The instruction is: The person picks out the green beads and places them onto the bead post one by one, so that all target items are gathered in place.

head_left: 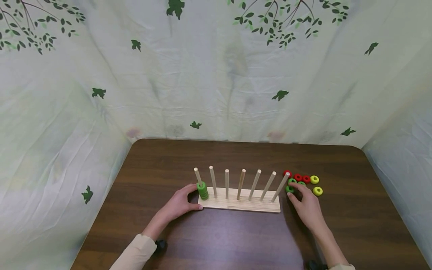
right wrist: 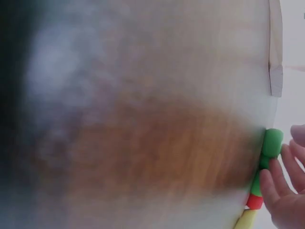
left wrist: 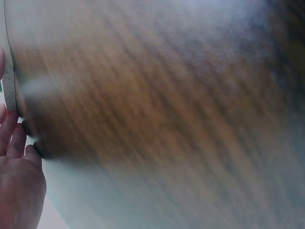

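Note:
A pale wooden peg board (head_left: 236, 201) with several upright pegs stands on the table. Several green rings (head_left: 203, 191) are stacked on its leftmost peg. My left hand (head_left: 179, 202) holds the board's left end, thumb at the front edge and fingers behind beside the stack; the left wrist view shows only part of this hand (left wrist: 19, 176). Beyond the board's right end, my right hand (head_left: 305, 206) reaches over loose green rings, thumb and fingers apart around the nearest green ring (head_left: 289, 189). In the right wrist view, its fingers (right wrist: 281, 176) lie close against a green ring (right wrist: 272, 143).
Behind the right hand lie red rings (head_left: 298, 177) and yellow rings (head_left: 317, 191). The other pegs, such as the middle peg (head_left: 241, 183), carry no rings. A brown wooden table (head_left: 216, 240) bears everything, with a leaf-printed cloth (head_left: 216, 75) hanging behind it.

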{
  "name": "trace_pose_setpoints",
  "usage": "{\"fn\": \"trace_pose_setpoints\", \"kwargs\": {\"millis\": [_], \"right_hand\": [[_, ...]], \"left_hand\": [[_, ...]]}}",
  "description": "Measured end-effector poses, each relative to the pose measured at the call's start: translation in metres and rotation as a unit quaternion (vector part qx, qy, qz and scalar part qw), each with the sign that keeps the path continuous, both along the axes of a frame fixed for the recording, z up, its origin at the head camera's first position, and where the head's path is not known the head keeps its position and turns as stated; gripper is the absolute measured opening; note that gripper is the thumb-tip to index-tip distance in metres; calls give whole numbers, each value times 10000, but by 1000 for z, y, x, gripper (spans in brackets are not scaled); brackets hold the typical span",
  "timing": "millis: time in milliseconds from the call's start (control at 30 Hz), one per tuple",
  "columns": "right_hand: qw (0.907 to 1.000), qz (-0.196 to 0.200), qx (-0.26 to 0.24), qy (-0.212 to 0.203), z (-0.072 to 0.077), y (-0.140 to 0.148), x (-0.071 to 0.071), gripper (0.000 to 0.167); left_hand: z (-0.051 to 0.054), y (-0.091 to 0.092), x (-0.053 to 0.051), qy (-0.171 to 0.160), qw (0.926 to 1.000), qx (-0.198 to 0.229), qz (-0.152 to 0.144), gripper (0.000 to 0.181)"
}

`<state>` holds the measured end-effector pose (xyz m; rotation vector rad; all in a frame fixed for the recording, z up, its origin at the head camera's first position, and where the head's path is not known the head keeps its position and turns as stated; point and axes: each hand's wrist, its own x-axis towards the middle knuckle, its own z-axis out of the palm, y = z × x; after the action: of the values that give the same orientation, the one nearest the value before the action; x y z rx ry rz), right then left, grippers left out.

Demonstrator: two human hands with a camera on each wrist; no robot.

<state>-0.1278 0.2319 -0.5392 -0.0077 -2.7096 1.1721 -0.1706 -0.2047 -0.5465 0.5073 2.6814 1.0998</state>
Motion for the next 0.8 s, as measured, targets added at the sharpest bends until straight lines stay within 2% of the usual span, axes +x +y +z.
{"fn": "trace_pose_setpoints", "kwargs": {"millis": [200,433,800], "right_hand": [[9998,-37,148,-145,2,-1,-4,30],[9976,-23,303,-615,5,0,-5,34],[9952,-99,240,-942,6,1,5,36]], "left_hand": [[-1,-1,1,5,10000,43,34,68],[0,0,1,-26,10000,23,57,68],[-1,0,0,-47,10000,-65,32,69]]}}
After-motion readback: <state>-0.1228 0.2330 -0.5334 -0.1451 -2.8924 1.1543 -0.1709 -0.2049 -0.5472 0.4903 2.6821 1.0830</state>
